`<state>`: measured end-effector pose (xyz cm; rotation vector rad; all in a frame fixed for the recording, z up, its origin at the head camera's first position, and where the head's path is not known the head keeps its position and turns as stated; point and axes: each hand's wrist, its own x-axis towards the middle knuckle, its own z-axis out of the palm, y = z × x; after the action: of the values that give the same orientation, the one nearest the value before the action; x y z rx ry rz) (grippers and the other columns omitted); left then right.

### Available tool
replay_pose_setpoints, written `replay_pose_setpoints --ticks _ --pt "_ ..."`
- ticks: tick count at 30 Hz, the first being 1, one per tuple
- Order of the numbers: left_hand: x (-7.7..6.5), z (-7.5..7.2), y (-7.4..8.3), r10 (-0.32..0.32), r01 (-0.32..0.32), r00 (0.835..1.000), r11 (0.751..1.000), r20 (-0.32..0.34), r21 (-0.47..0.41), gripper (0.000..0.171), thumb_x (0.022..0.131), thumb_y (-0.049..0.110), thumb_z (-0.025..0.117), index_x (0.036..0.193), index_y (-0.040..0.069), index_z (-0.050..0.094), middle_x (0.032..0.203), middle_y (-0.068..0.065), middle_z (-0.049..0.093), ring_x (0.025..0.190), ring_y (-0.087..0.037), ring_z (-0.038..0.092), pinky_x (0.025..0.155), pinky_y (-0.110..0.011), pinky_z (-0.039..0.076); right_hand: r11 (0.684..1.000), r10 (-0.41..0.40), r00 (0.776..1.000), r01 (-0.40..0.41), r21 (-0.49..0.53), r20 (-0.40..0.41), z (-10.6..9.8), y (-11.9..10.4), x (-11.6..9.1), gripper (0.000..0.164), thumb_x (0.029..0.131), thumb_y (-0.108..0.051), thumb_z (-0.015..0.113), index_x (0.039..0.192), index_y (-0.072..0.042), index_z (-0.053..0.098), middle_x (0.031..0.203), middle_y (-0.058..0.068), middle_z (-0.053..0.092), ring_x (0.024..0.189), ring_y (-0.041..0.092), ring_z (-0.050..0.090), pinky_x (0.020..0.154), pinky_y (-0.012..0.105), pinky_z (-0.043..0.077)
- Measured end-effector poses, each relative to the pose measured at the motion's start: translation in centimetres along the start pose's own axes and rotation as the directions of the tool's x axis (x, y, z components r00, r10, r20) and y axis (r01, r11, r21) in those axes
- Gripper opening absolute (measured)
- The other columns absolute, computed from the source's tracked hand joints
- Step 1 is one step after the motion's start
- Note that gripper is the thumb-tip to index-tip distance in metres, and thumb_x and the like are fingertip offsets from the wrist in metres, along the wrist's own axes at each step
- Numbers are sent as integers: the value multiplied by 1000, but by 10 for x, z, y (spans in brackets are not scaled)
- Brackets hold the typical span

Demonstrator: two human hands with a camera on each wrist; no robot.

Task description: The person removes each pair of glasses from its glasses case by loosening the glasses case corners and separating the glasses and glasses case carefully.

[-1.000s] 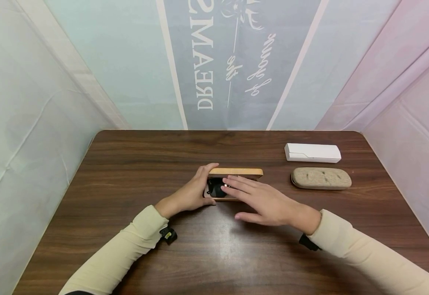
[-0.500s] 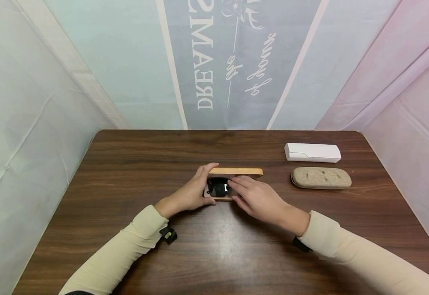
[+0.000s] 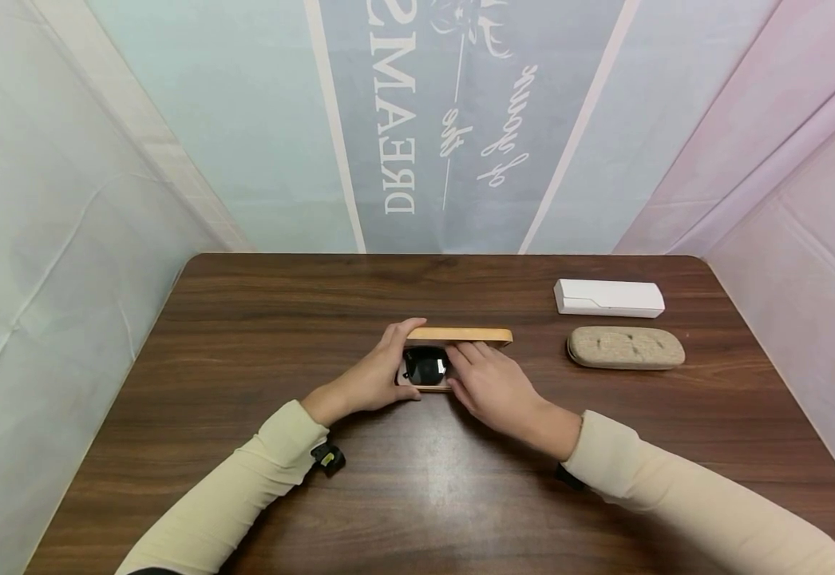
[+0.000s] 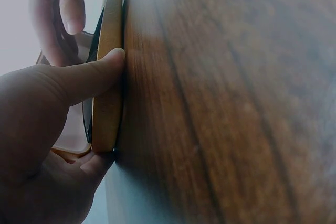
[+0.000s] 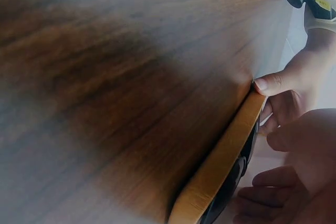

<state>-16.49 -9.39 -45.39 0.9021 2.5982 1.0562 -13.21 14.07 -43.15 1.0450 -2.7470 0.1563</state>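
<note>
A tan-edged glasses case (image 3: 464,335) sits with its lid raised near the middle of the table. Inside it lie dark sunglasses (image 3: 426,367). My left hand (image 3: 367,374) grips the case's left end, its thumb along the front wall (image 4: 107,116) in the left wrist view. My right hand (image 3: 500,393) reaches into the case's right half, over the sunglasses, and hides that side of them from the head camera. In the right wrist view, a gap shows between the right thumb and the loosely bent fingers (image 5: 275,178) beside the sunglasses (image 5: 228,187).
A white oblong case (image 3: 607,298) lies at the back right of the wooden table (image 3: 281,303). Just in front of it is a beige fabric glasses case (image 3: 626,348). Fabric walls (image 3: 267,128) enclose the back and both sides.
My right hand has moved left and down from above the case, its fingers bending into the case's right half. The left hand has kept its grip in place.
</note>
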Motion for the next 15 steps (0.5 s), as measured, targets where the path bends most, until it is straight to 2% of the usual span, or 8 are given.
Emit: replay_pose_setpoints --ticks 5,15 --pt "0 1 -1 -7 7 1000 1000 2 5 108 80 14 89 159 14 14 144 -18 36 87 -20 51 81 -34 49 999 29 999 -28 -29 29 4 -1 1 45 99 -24 66 132 5 61 122 17 65 108 31 63 94 44 53" --pt "-1 2 0 -9 9 1000 1000 5 12 109 81 14 88 159 14 13 141 -18 37 79 -15 50 74 -31 49 999 30 1000 -30 -38 -1 8 -1 1 39 98 -24 68 125 4 65 120 15 65 108 31 63 94 45 53"
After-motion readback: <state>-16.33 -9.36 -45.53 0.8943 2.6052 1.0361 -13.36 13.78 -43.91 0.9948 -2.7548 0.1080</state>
